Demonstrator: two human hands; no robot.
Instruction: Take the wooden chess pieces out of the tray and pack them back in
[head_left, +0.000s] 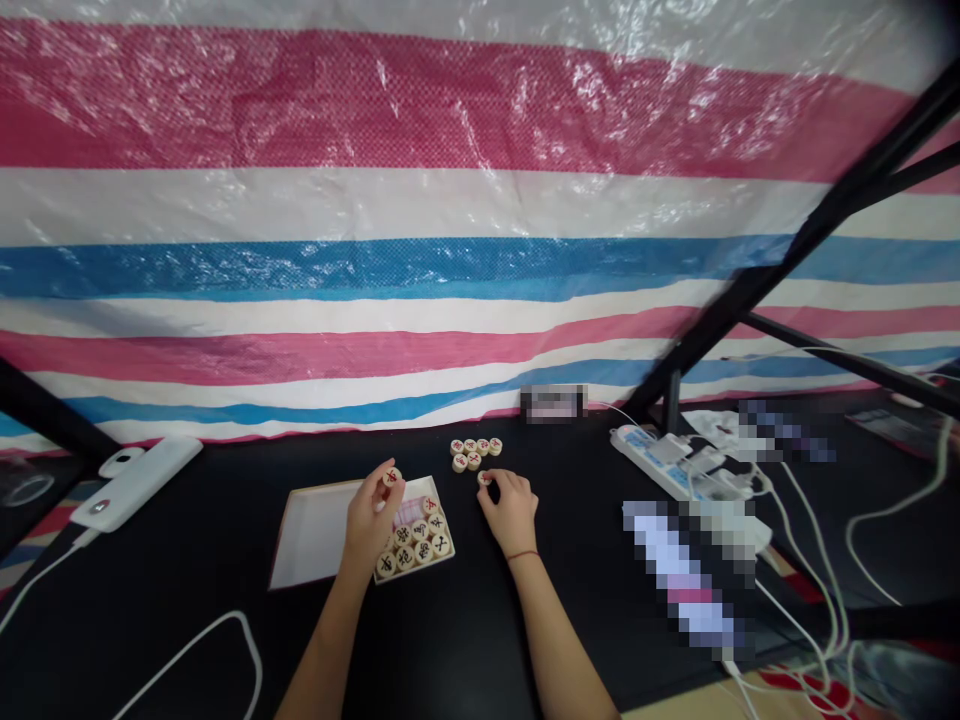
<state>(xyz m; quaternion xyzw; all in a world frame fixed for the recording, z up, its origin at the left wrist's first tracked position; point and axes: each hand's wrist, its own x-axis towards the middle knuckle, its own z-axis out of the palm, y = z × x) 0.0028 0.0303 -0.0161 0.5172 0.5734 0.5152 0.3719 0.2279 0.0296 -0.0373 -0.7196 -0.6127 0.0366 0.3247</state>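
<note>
Between the fingertips of my left hand (370, 517) is a round Chinese chess piece (391, 477) with a red character, raised over the far left part of a box (415, 572). Inside that box lie several chess pieces (423, 552) with black characters and one with a red character (429, 505). Beyond my right hand (511, 507), stacked pieces with red characters (471, 447) form two short rows on the black table. The right fingers pinch another chess piece (482, 479) at the table surface, just in front of those rows. My left hand covers part of the box.
The box's lid (311, 535) lies left of it on the black table (457, 650). A white device (142, 485) with a cable stands at far left. Right of my arm are a blurred phone-like object (682, 575) and a power strip (652, 460) with chargers. Striped sheeting (375, 340) hangs behind.
</note>
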